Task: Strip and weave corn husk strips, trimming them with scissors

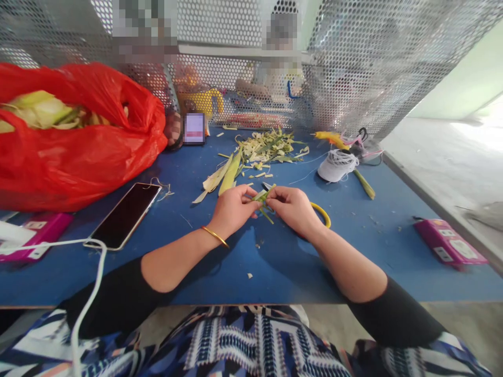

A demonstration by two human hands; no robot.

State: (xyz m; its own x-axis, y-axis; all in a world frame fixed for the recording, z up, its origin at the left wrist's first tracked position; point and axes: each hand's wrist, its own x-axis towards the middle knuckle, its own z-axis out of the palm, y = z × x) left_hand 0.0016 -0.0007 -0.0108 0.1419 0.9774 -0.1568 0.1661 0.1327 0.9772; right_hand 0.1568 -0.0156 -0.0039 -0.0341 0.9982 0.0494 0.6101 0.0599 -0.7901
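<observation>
Pinching green strips [261,196] above a blue table [251,288]

Holding the strips between the thumb and fingertips of the left hand [231,209] on one side and those of the right hand [293,207] on the other, near the middle of the table and well in from the near edge [251,304]. Pressing each set of fingertips together, with only a narrow gap between the two hands.

Leaving room between the bare forearms [183,254], toward the near edge, over blue surface with a small scrap [250,275] on it. Finding more room rightward, as far as a magenta box [450,242] near the right edge. Hemmed in on the left by a phone [124,215] and a bulky red bag [118,162], and at the back by a mesh panel [346,94].

Slanting the main strip from lower left to upper right, pointing away from the body; dangling another toward the near edge and slightly right. Cannot tell the full length, with fingers covering part.

Showing a metal blade tip [269,186] just beyond the fingertips and a yellow handle [323,213] beside the right hand; cannot tell whether held or lying on the table. Facing, farther ahead, long husks [231,173] angled away behind the left hand, a heap of cut pieces [271,146] and, to the right, a white thread bundle [337,166].
</observation>
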